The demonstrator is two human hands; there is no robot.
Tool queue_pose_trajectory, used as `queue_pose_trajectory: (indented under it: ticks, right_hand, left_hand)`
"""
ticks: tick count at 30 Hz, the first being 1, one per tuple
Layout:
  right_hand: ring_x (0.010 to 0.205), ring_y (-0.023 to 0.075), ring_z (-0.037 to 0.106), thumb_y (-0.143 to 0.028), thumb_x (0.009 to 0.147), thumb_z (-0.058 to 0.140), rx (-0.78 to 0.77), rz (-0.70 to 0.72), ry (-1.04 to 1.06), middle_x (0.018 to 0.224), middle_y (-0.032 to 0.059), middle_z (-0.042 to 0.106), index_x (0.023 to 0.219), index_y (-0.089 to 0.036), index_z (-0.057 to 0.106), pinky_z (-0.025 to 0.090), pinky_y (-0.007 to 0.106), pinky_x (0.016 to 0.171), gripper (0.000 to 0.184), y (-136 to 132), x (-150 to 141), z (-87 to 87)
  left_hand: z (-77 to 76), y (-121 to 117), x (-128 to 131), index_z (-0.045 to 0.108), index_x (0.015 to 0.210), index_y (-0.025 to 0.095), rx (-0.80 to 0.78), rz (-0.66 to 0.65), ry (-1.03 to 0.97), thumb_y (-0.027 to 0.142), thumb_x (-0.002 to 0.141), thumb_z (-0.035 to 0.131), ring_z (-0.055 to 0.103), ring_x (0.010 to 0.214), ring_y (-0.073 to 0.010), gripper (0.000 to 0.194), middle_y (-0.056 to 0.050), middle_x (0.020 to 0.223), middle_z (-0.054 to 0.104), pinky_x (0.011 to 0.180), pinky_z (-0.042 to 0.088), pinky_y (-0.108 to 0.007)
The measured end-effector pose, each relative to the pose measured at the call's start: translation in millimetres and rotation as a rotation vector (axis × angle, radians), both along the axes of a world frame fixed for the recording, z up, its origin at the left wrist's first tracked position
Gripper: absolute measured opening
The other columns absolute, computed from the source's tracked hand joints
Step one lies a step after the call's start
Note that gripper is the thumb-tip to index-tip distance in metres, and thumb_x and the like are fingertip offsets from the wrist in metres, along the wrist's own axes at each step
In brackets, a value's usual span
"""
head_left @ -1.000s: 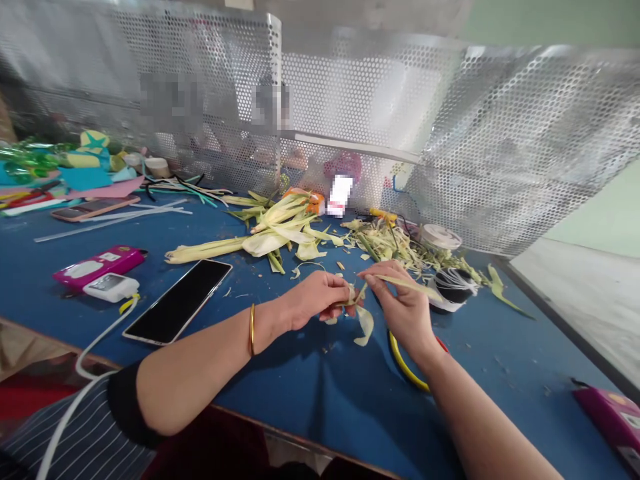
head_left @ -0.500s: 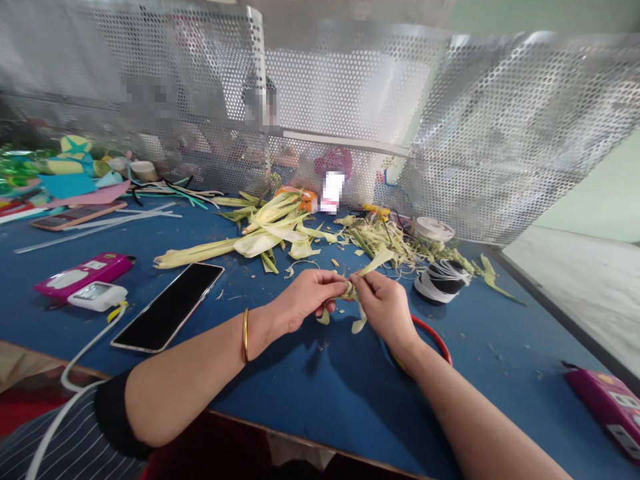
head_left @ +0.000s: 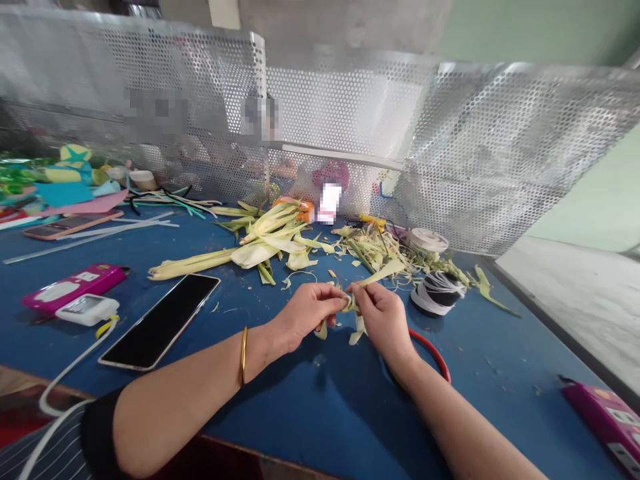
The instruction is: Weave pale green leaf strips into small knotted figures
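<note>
Between my two hands is a pale green corn husk piece (head_left: 383, 272), with loose strips dangling under the fingers. My left hand (head_left: 314, 308) pinches one end of it between thumb and fingers. Close beside it, my right hand (head_left: 383, 317) grips the husk, and a broad strip sticks out past its fingers toward the back. Fingers hide how the strips are joined. Just beyond lie a heap of husk scraps (head_left: 377, 250) and a bunch of whole husks (head_left: 265, 240). Part of a red ring (head_left: 434, 353) shows under my right forearm.
A black phone (head_left: 163, 320) and a magenta device (head_left: 75, 288) with a white cable lie at left. A spool of white cord (head_left: 437, 293) stands at right, a second magenta device (head_left: 607, 420) near the right edge. Perforated metal panels (head_left: 345, 113) close off the back.
The view has tilted up slightly, so the table sits lower in the picture. Both hands keep hold of the husk, and the strip in my right hand points a little further right.
</note>
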State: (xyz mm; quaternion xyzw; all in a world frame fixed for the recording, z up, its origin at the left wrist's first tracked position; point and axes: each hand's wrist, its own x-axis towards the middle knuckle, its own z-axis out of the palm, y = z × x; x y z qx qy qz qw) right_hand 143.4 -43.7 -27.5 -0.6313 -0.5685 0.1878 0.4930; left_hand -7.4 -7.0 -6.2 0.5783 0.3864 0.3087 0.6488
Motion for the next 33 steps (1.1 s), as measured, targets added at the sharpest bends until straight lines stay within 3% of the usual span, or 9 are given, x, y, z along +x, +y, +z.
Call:
queue_pose_trajectory:
  ticks: [4,11,17,21,27,33]
  right_hand:
    - [0.080,0.0202,0.065,-0.041,0.090,0.051,0.153,-0.017,-0.160,0.085,0.0071,0.073,0.081,-0.020,0.070,0.045,0.028,0.072,0.029,-3.4,0.4,1.2]
    - [0.047,0.0127,0.044,-0.050,0.090,0.048,-0.034,-0.016,-0.053,0.048,-0.0028,0.051,0.059,-0.022,0.048,0.033,0.024,0.047,0.042,1.5,-3.2,-3.8]
    - [0.049,0.0134,0.043,-0.054,0.088,0.046,-0.081,-0.059,-0.024,0.049,-0.0034,0.047,0.059,-0.023,0.043,0.031,0.024,0.047,0.043,4.0,-4.1,-8.1]
    - [0.047,0.0123,0.038,-0.052,0.090,0.045,-0.031,-0.102,-0.129,0.046,-0.0047,0.044,0.059,-0.023,0.038,0.028,0.024,0.048,0.043,1.1,-3.5,-6.8]
    - [0.046,0.0115,0.033,-0.047,0.091,0.045,0.032,-0.135,-0.190,0.045,-0.0053,0.042,0.057,-0.024,0.036,0.025,0.025,0.047,0.042,-0.2,-5.6,-4.8]
    - [0.047,0.0116,0.034,-0.047,0.091,0.045,0.023,-0.133,-0.192,0.047,-0.0052,0.042,0.058,-0.023,0.038,0.025,0.025,0.047,0.041,-0.8,-5.9,-4.6]
  left_hand:
    - [-0.4,-0.1,-1.2,0.064,0.080,0.015,-0.013,0.009,-0.027,0.034,0.075,0.066,0.045,0.043,-0.0051,0.019,0.005,0.056,0.051,0.038,0.024,-0.017]
    - [-0.9,-0.1,0.1,0.056,0.085,0.017,-0.068,0.055,-0.009,0.035,0.079,0.067,0.043,0.040,-0.0041,0.022,0.005,0.060,0.056,0.036,0.020,-0.017]
    - [-1.7,-2.3,1.6,0.053,0.084,0.018,-0.043,0.044,-0.055,0.048,0.081,0.064,0.045,0.041,-0.0056,0.031,0.007,0.054,0.051,0.036,0.024,-0.017]
    - [-0.3,-3.8,0.5,0.050,0.093,0.021,-0.023,0.055,-0.011,0.037,0.074,0.072,0.046,0.041,-0.0086,0.034,0.009,0.048,0.052,0.037,0.025,-0.018]
    - [-1.8,-6.5,1.3,0.053,0.090,0.020,0.035,0.065,-0.030,0.032,0.080,0.065,0.044,0.039,-0.0081,0.019,0.007,0.045,0.052,0.040,0.025,-0.017]
    - [-7.0,-6.1,3.3,0.055,0.086,0.020,-0.009,0.079,-0.083,0.032,0.079,0.067,0.044,0.040,-0.0072,0.018,0.007,0.045,0.051,0.044,0.030,-0.017]
